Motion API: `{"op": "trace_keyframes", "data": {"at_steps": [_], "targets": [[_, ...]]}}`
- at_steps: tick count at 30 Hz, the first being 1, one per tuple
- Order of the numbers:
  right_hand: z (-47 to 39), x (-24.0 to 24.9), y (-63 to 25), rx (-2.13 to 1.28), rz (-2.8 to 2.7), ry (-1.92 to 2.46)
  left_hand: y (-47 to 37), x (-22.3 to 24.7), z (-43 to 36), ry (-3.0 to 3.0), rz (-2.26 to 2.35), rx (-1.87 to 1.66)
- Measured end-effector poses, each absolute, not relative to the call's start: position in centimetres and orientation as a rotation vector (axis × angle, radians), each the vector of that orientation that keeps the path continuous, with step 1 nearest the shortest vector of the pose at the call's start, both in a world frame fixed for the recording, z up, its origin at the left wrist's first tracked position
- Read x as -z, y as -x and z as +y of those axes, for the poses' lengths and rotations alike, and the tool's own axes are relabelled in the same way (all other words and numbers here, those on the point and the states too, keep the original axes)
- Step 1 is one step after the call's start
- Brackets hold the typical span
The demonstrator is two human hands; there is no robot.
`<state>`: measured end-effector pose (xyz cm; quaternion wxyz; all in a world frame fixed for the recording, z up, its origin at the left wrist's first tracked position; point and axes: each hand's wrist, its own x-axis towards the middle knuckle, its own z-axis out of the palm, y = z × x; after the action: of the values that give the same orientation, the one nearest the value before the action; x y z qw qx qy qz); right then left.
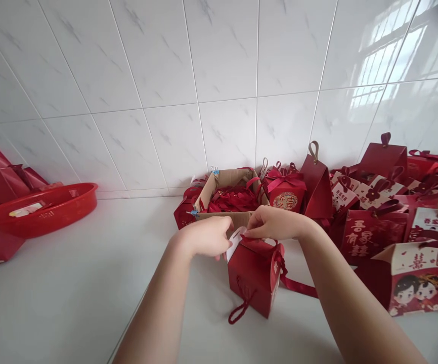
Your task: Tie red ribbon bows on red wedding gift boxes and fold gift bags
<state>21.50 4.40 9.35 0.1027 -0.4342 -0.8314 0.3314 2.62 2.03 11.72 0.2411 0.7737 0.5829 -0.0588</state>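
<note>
- White marbled wall tiles (pixel 226 60) rise behind a pale counter (pixel 90 283); window light reflects at upper right
- Seemingly done: the red box (pixel 251 275) stands with its walls folded into shape; its rope handle (pixel 237 311) hangs from the near side, and a ribbon (pixel 300 288) is already at its right end
- Seemingly left: the white flap (pixel 234 246) at the box's upper left edge stands loose of the red panels; the ribbon's tail trails across the counter, and no finished bow can be made out
- Both hands are closed on the box's top; the left hand (pixel 209 237) curls its fingers and thumb about the flap; the right hand (pixel 274 222) pinches where flap and red top meet, though fingers hide the exact grip
- As for looks, the box is plain deep red on its near side, with a rounded right end; it sits on the counter between the forearms, just in front of an open carton (pixel 234 176) of loose red ribbons (pixel 230 202)
</note>
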Motion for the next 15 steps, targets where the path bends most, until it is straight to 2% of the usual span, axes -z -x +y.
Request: {"op": "trace_keyframes", "data": {"at_steps": [15], "targets": [[4.99,-8.73,-21.22,-0.939,-2.496,1.272,-2.96,-11.72,1.70,-2.152,1.547,0.182]]}}
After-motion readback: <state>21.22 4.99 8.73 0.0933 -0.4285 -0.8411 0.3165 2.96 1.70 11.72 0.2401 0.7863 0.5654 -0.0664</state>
